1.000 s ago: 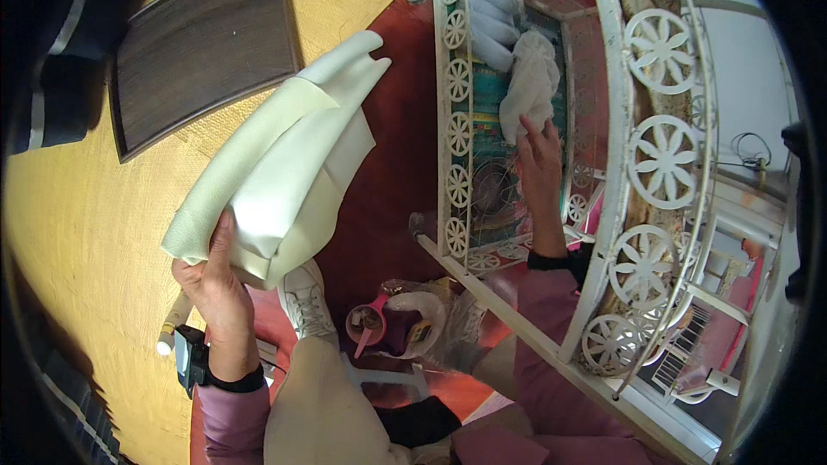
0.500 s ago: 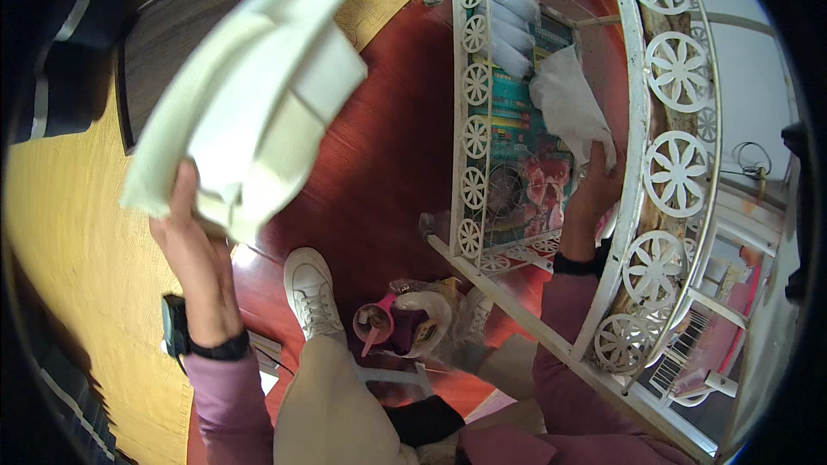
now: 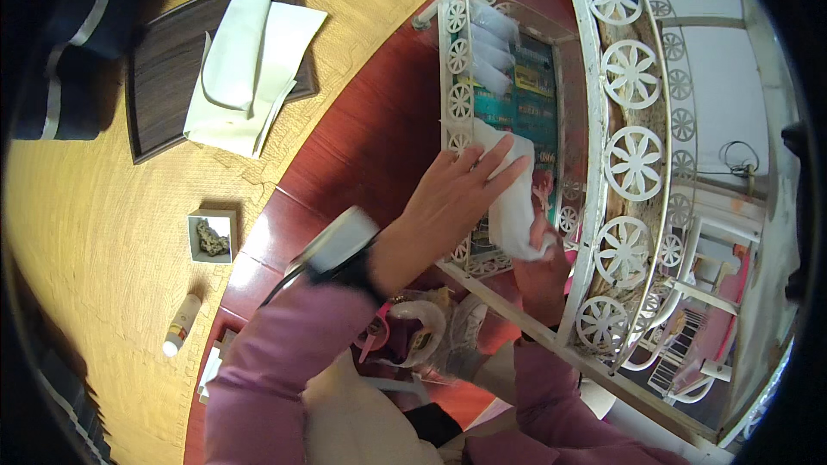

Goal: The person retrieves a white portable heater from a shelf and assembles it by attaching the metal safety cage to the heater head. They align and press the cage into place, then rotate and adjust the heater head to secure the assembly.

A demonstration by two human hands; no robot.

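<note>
Bundle, white, elongated, softly crumpled

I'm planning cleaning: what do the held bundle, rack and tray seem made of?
Bundle: soft, matte, probably cloth or thin plastic, since it creases.
Rack: likely painted metal, from slim rods and cutout flowers.
Tray: perhaps dark wood, satin, with streaks like grain.

- Green sheet in the white rack: rows of printed lettering, with a short line of pale digits near its right edge.
- White tube: label marks too small to read.
</note>
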